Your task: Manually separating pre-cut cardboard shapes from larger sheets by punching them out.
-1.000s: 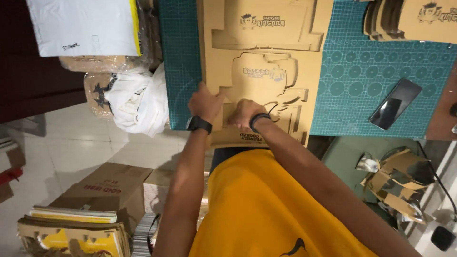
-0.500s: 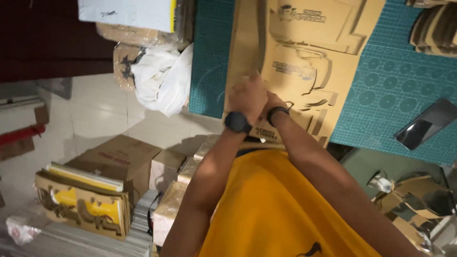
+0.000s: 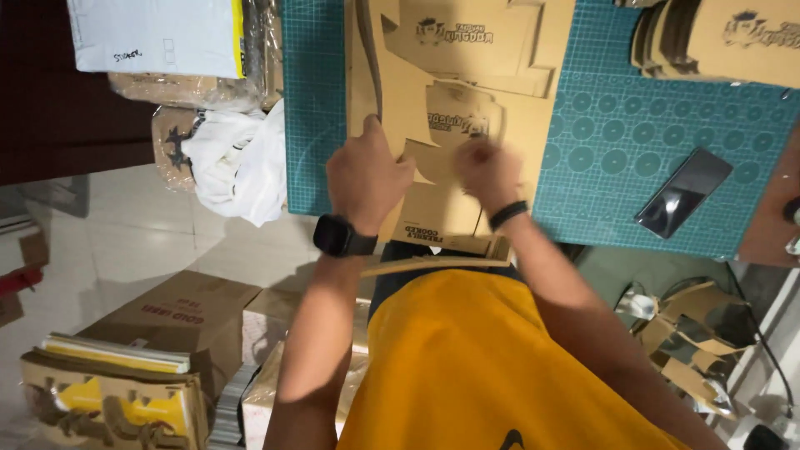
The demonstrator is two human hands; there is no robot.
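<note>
Cardboard sheet (image 3: 433, 125) lies flat on the surface (image 3: 633, 142); left hand (image 3: 367, 179) pinches its flap, right hand (image 3: 486, 171) blurred, grip unclear.

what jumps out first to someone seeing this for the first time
Both hands, the left hand and the right hand, press on a flat brown die-cut cardboard sheet lying on a teal cutting mat at the top centre. A dark phone lies on the mat to the right. The yellow shirt fills the bottom, and a crumpled white bag sits left of the mat.
</note>
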